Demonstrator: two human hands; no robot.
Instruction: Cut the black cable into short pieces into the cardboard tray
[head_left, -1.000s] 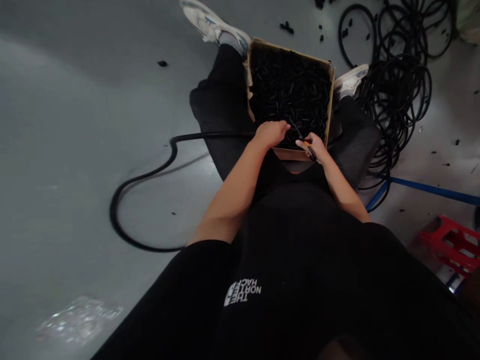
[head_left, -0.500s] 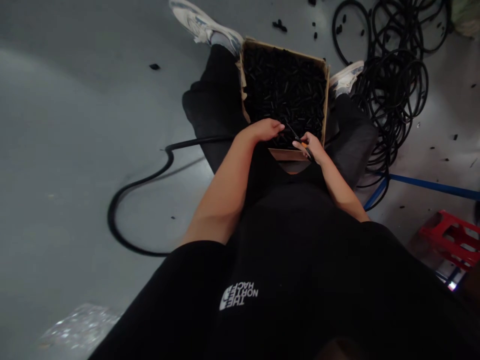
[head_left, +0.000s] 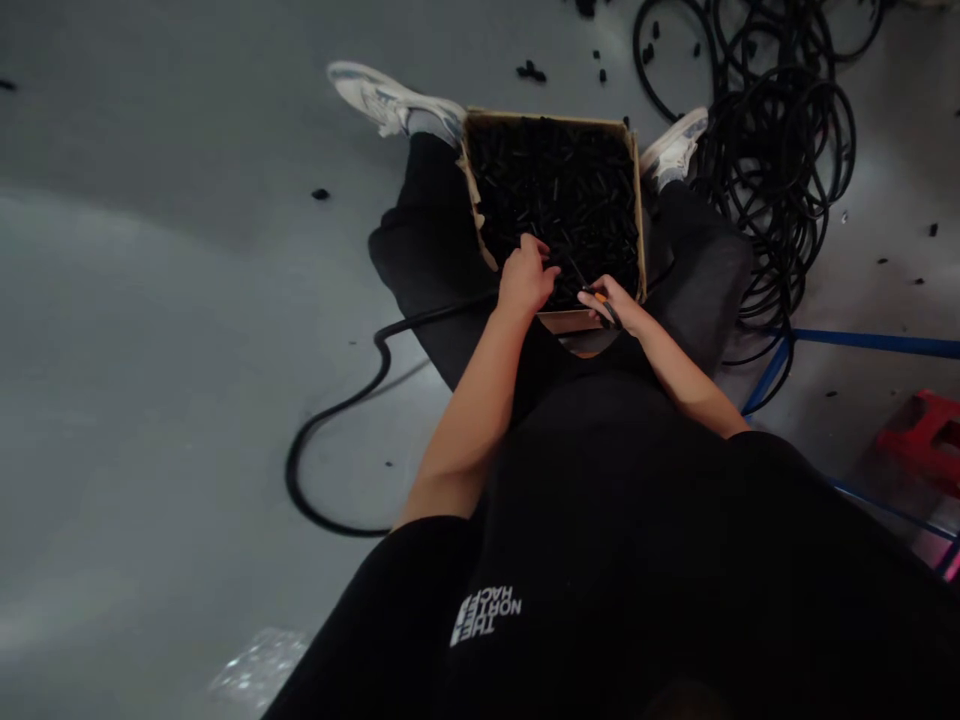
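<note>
A cardboard box [head_left: 641, 225] filled with short black pieces stands between my legs. Over its near left part is my left hand [head_left: 529, 277], thumb and fingers apart, with no object visible between them. My right hand [head_left: 611, 303] is closed on a tool with orange and black handles [head_left: 602, 299], at the box's near right corner; its thin dark tip points up and left over the pieces. A thick black hose [head_left: 427, 318] crosses my left thigh and runs toward my left wrist, where its end is hidden.
The hose loops on the grey floor at the left. Coiled black hose [head_left: 787, 160] lies beyond my right shoe, with black bits scattered around. A red stool [head_left: 926, 435] and a blue bar [head_left: 877, 343] are at the right. Clear plastic [head_left: 262, 665] lies at the lower left.
My left hand has opened and turned, its fingers now pointing further into the box. The hose loop has drawn in toward my body. My right hand keeps the tool. The view has shifted slightly.
</note>
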